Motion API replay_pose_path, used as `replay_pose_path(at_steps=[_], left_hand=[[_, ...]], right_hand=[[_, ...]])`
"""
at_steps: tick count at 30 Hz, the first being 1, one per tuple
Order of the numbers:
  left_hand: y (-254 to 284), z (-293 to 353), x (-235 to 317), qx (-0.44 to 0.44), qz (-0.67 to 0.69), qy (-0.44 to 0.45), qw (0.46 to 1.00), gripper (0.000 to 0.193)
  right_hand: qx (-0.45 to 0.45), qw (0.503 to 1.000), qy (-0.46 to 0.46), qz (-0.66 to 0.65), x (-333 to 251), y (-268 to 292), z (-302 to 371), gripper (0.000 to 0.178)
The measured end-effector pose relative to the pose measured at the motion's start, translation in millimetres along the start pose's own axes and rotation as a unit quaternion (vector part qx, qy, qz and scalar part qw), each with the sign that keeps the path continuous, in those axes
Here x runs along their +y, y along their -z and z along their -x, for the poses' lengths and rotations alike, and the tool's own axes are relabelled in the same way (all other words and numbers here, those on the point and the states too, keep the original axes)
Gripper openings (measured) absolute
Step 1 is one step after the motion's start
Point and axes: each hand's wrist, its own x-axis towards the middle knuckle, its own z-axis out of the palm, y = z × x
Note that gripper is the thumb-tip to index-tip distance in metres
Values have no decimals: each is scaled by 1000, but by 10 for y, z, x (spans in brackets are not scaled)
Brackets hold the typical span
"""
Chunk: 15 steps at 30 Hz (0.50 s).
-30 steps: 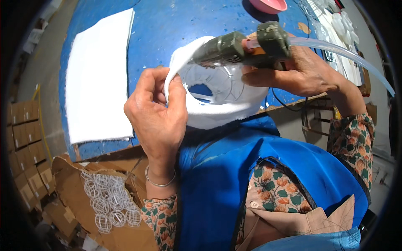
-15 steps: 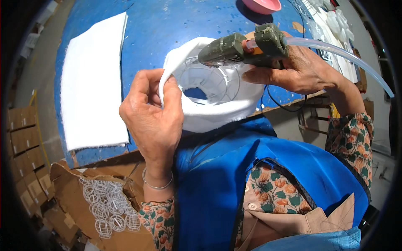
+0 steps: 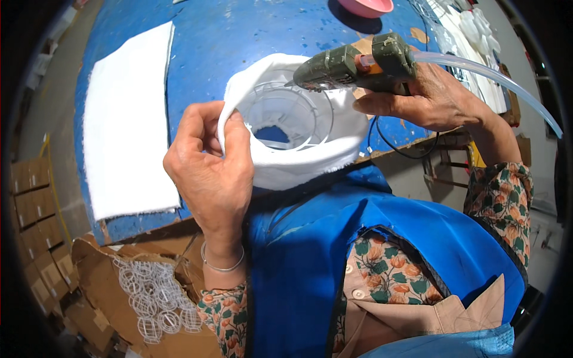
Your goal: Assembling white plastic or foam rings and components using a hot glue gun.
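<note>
My left hand (image 3: 212,158) pinches the left edge of a white fabric cover (image 3: 304,170) between thumb and fingers. The cover wraps round a wire frame (image 3: 325,116), whose rings show inside the opening, with blue table visible through the bottom. My right hand (image 3: 427,98) grips a dark green glue gun (image 3: 343,68), a clear glue stick (image 3: 477,62) curving out of its back end. The gun's nozzle points left, over the far side of the opening. Whether its tip touches the fabric I cannot tell.
A stack of white fabric sheets (image 3: 128,125) lies on the blue table (image 3: 206,56) at left. A pink bowl (image 3: 367,7) stands at the back. Below left, a cardboard box (image 3: 98,271) holds several wire frames (image 3: 158,298). A black cord (image 3: 397,152) hangs by the table edge.
My left hand and the fabric cover have shifted slightly left. The glue gun has moved a little to the right, and its nozzle now shows against the cover's opening.
</note>
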Motion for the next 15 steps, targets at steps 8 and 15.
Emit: replay_pose_path(at_steps=[8, 15], left_hand=[[-9, 10, -12, 6, -2, -7, 1000, 5], [-16, 18, -4, 2, -10, 2, 1000, 5]], right_hand=[[-25, 994, -100, 41, 4, 14, 56, 47], [29, 999, -10, -40, -1, -66, -33, 49]])
